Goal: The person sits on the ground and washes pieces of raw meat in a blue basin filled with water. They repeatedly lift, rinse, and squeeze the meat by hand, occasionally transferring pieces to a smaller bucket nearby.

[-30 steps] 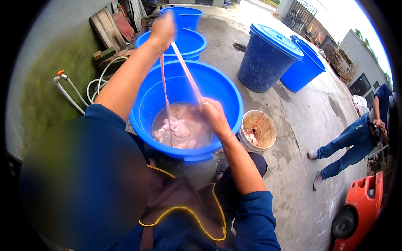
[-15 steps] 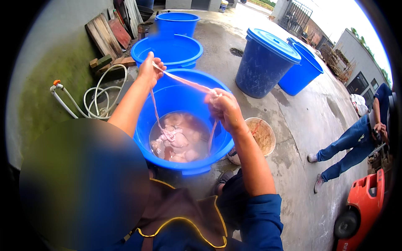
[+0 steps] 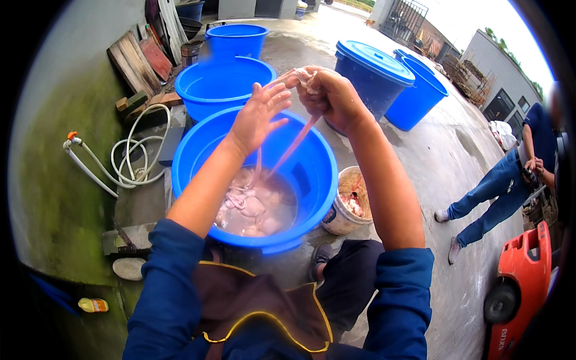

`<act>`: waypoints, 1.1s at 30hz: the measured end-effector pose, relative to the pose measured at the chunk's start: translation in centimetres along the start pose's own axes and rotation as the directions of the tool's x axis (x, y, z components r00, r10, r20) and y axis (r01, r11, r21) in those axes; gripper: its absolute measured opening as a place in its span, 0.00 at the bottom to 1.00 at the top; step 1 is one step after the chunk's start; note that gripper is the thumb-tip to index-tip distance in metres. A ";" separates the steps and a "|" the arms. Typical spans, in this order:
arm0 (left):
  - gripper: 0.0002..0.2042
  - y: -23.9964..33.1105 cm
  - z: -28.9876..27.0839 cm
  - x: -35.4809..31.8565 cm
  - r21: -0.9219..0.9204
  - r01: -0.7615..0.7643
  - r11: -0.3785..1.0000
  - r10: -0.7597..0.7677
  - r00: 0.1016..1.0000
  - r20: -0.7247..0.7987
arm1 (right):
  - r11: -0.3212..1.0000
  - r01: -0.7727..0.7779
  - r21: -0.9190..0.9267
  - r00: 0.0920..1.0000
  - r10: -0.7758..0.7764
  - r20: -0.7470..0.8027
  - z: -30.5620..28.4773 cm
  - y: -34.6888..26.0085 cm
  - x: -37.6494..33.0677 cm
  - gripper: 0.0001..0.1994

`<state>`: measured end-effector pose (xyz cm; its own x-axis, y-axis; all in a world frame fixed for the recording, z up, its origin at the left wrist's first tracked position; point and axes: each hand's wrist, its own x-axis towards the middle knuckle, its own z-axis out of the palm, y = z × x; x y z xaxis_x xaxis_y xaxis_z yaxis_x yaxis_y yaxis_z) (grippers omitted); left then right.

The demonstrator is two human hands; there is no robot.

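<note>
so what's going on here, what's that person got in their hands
A person is working over a large blue tub with bare hands. The right hand is closed on a pale, fleshy strand, which slants down toward the cloudy water, where soft pale pieces lie. The left hand is open beside it, fingers spread, above the tub. A whitish bucket stands just right of the tub, and another person stands off to the right.

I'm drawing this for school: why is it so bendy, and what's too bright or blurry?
Head view: black corners and bent edges come from the fisheye lens; head view: the sky glares white at upper right; head view: a hazy smudge over part of the third blue tub out, the left hand fairly sharp.
</note>
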<state>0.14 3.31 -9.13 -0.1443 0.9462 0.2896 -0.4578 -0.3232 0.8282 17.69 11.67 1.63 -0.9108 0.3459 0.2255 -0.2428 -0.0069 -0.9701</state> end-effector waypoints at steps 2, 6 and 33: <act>0.34 2.6 1.7 2.0 0.127 -0.008 0.992 0.009 1.000 -0.007 | 0.999 -0.033 -0.019 0.995 0.031 -0.091 -0.7 0.3 -0.9 0.15; 0.20 4.5 5.0 5.4 0.327 0.000 0.945 0.009 1.000 -0.025 | 0.997 -0.078 -0.011 0.961 0.073 -0.267 -2.9 0.8 -3.6 0.11; 0.20 -13.1 23.2 19.8 0.524 -0.165 0.836 -0.011 0.949 0.316 | 0.979 0.189 -0.077 0.787 -0.197 -0.584 -23.8 1.6 -18.9 0.22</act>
<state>23.63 25.94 -3.09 0.1456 0.8970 0.4174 0.1008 -0.4331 0.8957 42.48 27.48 -6.39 -0.4739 0.8219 0.3162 -0.3839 0.1303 -0.9141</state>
